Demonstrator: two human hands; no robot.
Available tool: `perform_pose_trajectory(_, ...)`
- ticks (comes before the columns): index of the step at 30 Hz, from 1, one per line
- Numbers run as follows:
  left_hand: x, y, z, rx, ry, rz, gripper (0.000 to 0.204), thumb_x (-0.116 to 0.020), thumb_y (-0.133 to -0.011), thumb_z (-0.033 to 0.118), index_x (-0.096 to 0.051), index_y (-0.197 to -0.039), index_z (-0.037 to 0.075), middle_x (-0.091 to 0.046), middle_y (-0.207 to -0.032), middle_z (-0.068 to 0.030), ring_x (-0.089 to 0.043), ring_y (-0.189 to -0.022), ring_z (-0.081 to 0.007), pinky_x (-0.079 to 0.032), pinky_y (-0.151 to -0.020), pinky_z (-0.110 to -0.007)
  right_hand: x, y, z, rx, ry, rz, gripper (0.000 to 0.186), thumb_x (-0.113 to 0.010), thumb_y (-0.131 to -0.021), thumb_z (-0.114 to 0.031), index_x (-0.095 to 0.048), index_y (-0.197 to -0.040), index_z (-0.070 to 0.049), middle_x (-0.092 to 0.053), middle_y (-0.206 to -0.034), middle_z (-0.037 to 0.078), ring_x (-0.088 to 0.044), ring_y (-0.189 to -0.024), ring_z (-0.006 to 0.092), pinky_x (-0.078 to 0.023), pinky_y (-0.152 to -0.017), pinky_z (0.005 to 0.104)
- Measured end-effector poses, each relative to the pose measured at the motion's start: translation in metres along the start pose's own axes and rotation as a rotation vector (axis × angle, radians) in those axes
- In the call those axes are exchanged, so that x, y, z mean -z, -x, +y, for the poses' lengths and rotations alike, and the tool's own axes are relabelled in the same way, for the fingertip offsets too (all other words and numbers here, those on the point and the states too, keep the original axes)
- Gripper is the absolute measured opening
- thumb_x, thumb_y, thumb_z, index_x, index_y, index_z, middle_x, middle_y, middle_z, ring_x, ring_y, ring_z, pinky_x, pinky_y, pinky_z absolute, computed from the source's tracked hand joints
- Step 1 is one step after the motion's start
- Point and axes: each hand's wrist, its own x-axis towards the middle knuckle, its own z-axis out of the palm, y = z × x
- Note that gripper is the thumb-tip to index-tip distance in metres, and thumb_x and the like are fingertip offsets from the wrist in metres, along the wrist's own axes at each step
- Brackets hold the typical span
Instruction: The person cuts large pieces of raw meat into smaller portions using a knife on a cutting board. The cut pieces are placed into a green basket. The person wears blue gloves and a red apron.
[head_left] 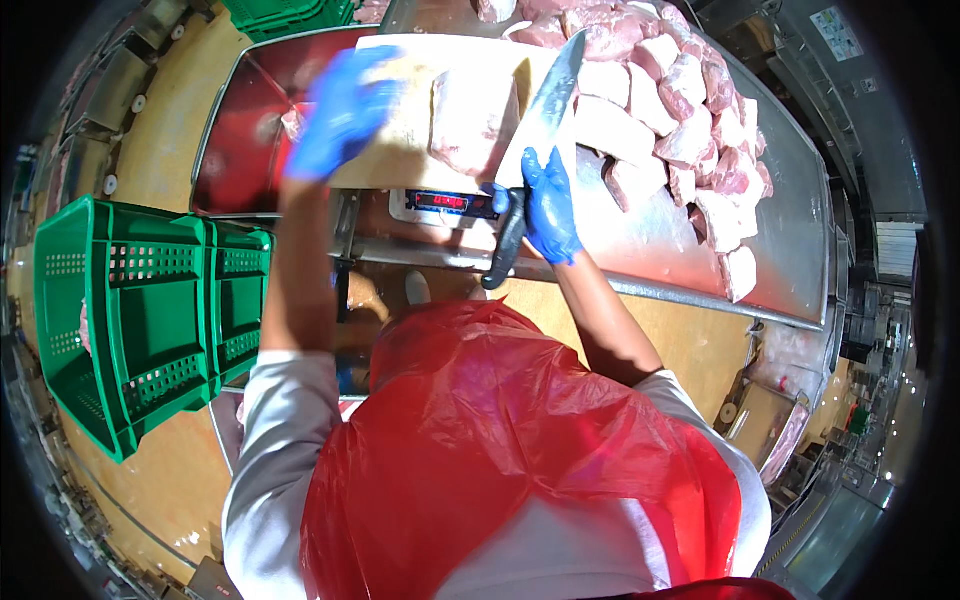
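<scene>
1. Right hand (548, 208) grips the knife (553, 100): point it away from the left hand (345, 115).
2. Left hand blurred; closure cannot be told.
3. Meat slab (470, 125) lies on the cutting board (398, 155): steady it flat.

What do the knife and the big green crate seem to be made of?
Knife blade: probably steel, smooth; it gleams like metal. Knife handle: perhaps plastic or rubber; black, softly shiny. Green crate: likely moulded plastic, slightly glossy, with perforated walls.

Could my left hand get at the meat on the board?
Probably yes: your left hand, though blurred, is beside the meat with bare board between; the knife is on the meat's other side.
</scene>
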Motion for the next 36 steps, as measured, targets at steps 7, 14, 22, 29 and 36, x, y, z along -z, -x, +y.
perform_pose_trajectory(7, -0.13, -0.079, -0.065, 0.094, 0.003, -0.575, 0.051, -0.07, -0.091, 0.038, -0.063, -0.128, 0.003, -0.067, -0.122, -0.0181, -0.062, -0.115, -0.026, -0.048, -0.101, -0.036, -0.031, -0.029, 0.023, 0.143, -0.038, 0.145, 0.024, -0.051, -0.106, -0.023, -0.045, -0.123, -0.008, -0.06, -0.086, 0.009, -0.063, -0.06, 0.0217, -0.054, -0.05, 0.0329)
perform_pose_trajectory(14, -0.093, 0.003, -0.063, 0.331, 0.136, -0.335, 0.029, -0.07, -0.091, 0.033, -0.062, -0.093, 0.005, -0.066, -0.091, -0.0115, -0.063, -0.092, -0.0235, -0.05, -0.084, -0.038, 0.019, -0.063, -0.029, 0.347, 0.495, 0.286, 0.024, -0.049, -0.106, -0.02, -0.049, -0.119, 0.0, -0.063, -0.088, 0.01, -0.062, -0.063, 0.018, -0.053, -0.058, 0.0313)
perform_pose_trajectory(22, -0.092, 0.095, 0.035, 0.326, 0.007, 0.19, 0.025, -0.078, -0.082, 0.012, -0.061, -0.1, 0.008, -0.067, -0.079, -0.0119, -0.066, -0.067, -0.0306, -0.055, -0.063, -0.038, 0.006, -0.038, -0.05, 0.34, 1.283, -0.163, 0.022, -0.052, -0.103, -0.022, -0.053, -0.119, -0.006, -0.067, -0.081, 0.024, -0.068, -0.075, 0.0415, -0.054, -0.065, 0.0462)
perform_pose_trajectory(29, -0.141, 0.086, 0.029, 0.238, -0.025, 0.468, 0.016, -0.074, -0.078, 0.009, -0.06, -0.083, 0.012, -0.064, -0.071, -0.0121, -0.064, -0.064, -0.0329, -0.052, -0.059, -0.045, -0.038, -0.071, -0.01, 0.302, 1.762, -0.434, 0.023, -0.055, -0.098, -0.023, -0.047, -0.114, -0.007, -0.068, -0.09, 0.024, -0.067, -0.081, 0.0439, -0.052, -0.07, 0.0529)
perform_pose_trajectory(36, -0.108, 0.114, 0.011, 0.093, -0.371, 0.303, 0.012, -0.071, -0.079, 0.007, -0.06, -0.079, 0.011, -0.063, -0.074, -0.0098, -0.066, -0.065, -0.0298, -0.053, -0.057, -0.041, 0.076, 0.01, -0.084, 0.081, 2.113, -0.588, 0.027, -0.051, -0.098, -0.017, -0.047, -0.123, -0.011, -0.068, -0.092, 0.02, -0.069, -0.08, 0.0398, -0.055, -0.066, 0.0487)
